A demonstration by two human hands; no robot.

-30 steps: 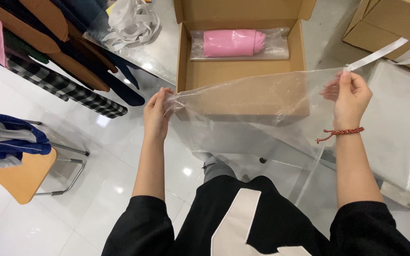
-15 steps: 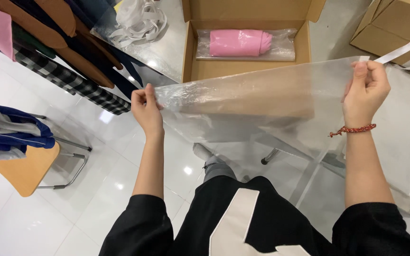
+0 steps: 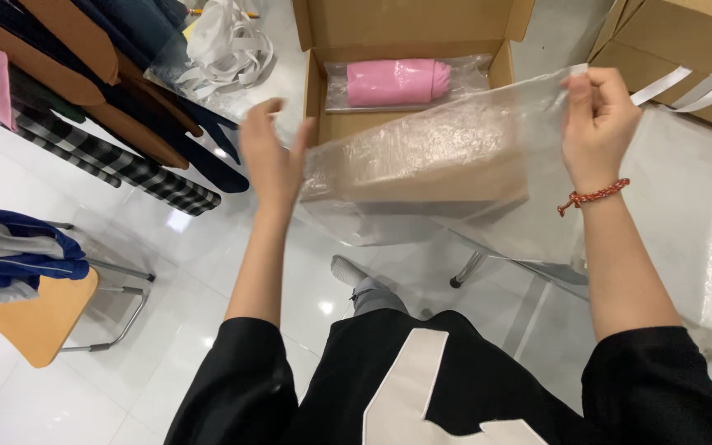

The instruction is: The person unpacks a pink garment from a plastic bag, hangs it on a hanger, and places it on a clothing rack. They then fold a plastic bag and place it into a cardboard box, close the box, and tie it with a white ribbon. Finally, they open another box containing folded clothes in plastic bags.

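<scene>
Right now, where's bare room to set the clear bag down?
Bare white floor between the chair and the person's legs. The open box is free in front of the pink bundle, though the clear bag veils it. Crowded: hanging clothes upper left, plastic sheets right.

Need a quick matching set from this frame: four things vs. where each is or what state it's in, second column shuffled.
1. left hand
2. right hand
3. pink bundle
4. clear bag

A. lies in the open cardboard box
B. pinches the bag's top corner
C. open, fingers spread at the bag's edge
D. held up in front of the box

Pairs: 1-C, 2-B, 3-A, 4-D
</scene>
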